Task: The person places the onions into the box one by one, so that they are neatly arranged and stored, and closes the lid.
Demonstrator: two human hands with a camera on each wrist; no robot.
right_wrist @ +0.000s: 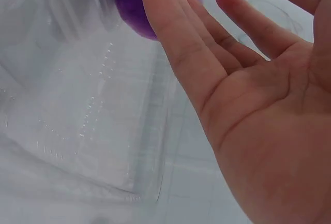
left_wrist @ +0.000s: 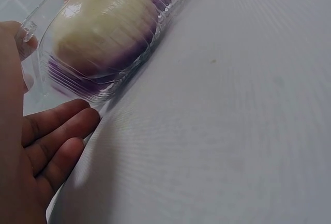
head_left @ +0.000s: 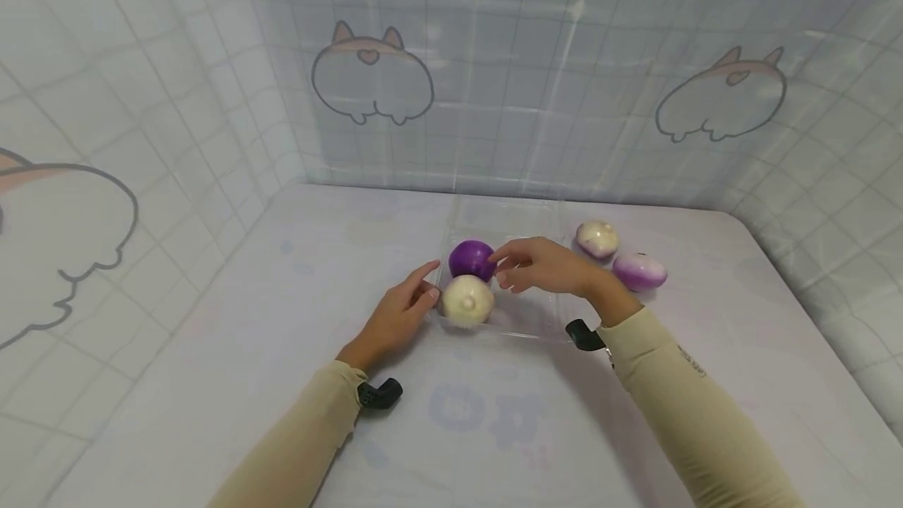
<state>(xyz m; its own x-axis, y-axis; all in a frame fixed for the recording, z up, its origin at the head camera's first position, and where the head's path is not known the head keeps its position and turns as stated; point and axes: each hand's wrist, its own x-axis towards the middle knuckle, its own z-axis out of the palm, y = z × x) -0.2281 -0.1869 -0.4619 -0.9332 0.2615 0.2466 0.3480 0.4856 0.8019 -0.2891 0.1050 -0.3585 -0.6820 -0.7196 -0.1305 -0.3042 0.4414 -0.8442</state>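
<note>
A clear plastic box (head_left: 525,320) with its lid folded back lies on the table. In its left half sit a dark purple onion (head_left: 471,259) and, in front of it, a pale onion (head_left: 467,301). My left hand (head_left: 400,310) is at the box's left side, fingers loosely extended, thumb and fingertips right at the rim. In the left wrist view the pale onion (left_wrist: 106,25) shows purple underneath through the ribbed wall. Over the box, my right hand (head_left: 546,265) has its fingertips at the purple onion. Its fingers (right_wrist: 181,43) look nearly straight in the right wrist view.
To the right of the box, a whitish onion (head_left: 597,239) and a purple-and-white onion (head_left: 639,270) lie close together on the pale tablecloth (head_left: 451,422). Tile-patterned walls (head_left: 494,100) stand at the back and both sides.
</note>
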